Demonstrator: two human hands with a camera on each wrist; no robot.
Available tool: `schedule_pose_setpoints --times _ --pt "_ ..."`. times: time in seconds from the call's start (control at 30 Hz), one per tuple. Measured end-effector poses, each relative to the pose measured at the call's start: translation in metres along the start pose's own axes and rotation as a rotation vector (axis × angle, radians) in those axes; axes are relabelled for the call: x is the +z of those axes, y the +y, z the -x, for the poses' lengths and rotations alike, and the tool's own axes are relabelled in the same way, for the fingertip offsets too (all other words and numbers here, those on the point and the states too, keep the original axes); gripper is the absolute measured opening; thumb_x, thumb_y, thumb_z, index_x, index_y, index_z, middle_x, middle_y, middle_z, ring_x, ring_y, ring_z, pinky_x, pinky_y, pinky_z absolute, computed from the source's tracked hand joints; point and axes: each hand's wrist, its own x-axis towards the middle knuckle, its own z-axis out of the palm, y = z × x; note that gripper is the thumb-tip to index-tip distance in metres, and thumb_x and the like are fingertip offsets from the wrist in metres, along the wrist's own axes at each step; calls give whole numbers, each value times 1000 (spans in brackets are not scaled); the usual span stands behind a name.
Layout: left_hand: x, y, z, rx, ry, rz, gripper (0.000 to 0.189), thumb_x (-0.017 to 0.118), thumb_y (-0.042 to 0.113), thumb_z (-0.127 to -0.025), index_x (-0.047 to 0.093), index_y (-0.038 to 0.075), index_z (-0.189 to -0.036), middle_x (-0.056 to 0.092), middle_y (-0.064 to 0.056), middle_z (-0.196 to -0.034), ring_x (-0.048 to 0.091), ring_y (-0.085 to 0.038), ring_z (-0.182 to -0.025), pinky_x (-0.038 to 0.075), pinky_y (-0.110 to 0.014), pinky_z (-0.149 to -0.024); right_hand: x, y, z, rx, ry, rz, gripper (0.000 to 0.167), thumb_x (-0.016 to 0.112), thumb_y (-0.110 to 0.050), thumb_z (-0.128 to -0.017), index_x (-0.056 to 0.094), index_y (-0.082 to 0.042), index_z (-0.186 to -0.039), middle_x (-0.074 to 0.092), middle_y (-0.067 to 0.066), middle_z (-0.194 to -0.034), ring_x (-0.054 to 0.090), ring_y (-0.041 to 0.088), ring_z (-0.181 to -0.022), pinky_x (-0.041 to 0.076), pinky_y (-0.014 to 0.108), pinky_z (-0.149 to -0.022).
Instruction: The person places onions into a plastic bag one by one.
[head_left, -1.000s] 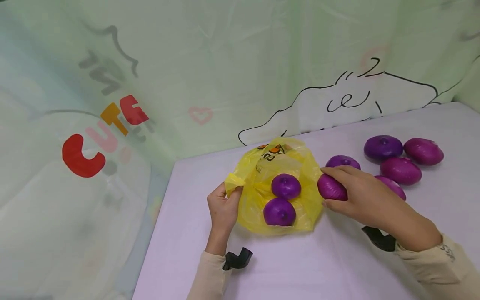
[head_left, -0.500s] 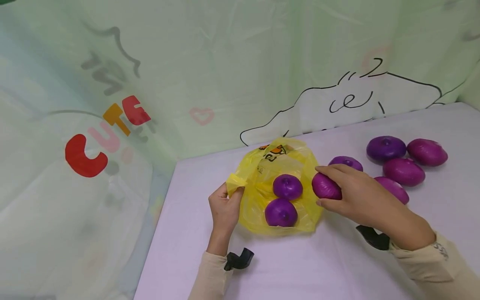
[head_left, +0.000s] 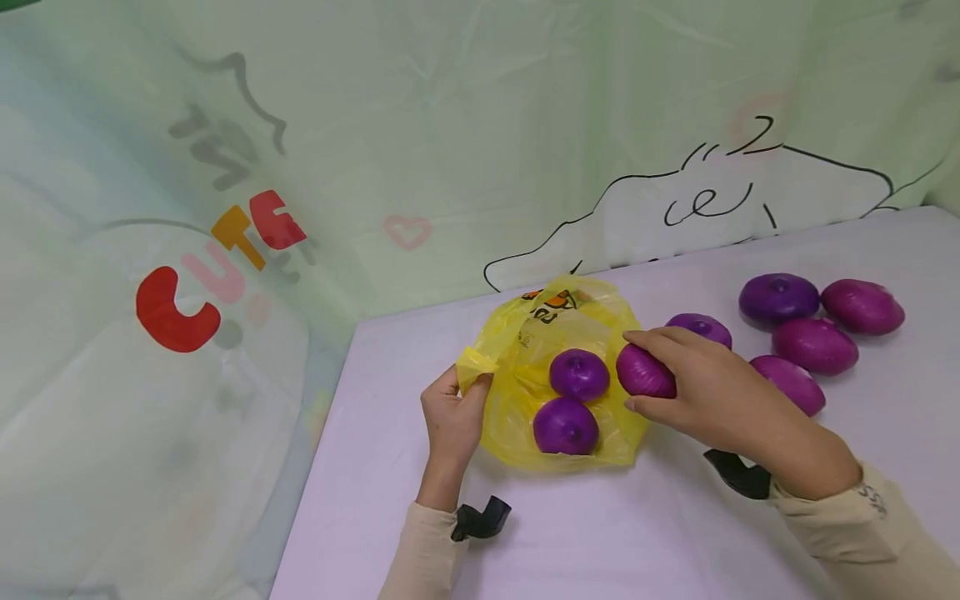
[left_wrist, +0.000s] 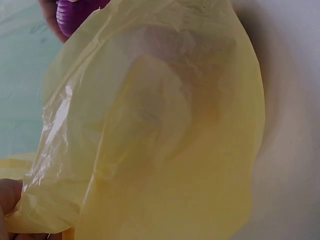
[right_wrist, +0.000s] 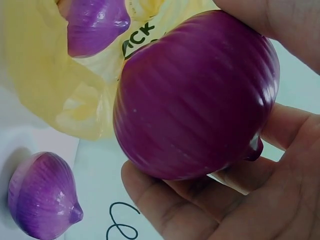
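My left hand (head_left: 455, 417) pinches the left rim of a thin yellow plastic bag (head_left: 517, 442), which spreads with its mouth toward me. Two purple onions (head_left: 580, 375) lie inside it, one in front of the other. At the bag's right rim, my right hand (head_left: 720, 392) grips a magenta-purple onion (head_left: 647, 372) between thumb and fingers. Close up in the right wrist view, this held onion (right_wrist: 195, 95) shows ridged glossy skin and a short stem tip. The left wrist view is mostly filled by the bag (left_wrist: 165, 150), with the left thumb (left_wrist: 10, 196) at its edge.
Just behind the right hand sits a purple onion (head_left: 701, 328), partly covered. Several more onions, such as a dark purple one (head_left: 780, 298), cluster on the white tabletop (head_left: 585, 542) at the right. A pale green printed curtain (head_left: 420, 150) hangs along the back and left.
My right hand has moved left with the held onion, from beside the bag to over its right rim. My left hand keeps its pinch on the bag.
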Motion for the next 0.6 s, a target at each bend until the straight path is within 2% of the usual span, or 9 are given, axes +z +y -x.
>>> schedule_pose_setpoints --times 0.6 --pt "0 0 0 -25 -1 1 15 72 9 -96 80 1 -106 79 -10 -101 74 -41 -83 62 -27 -71 0 -10 -5 -26 11 -15 77 88 -33 -83 56 -2 -146 59 29 -137 65 43 -110 63 52 -78"
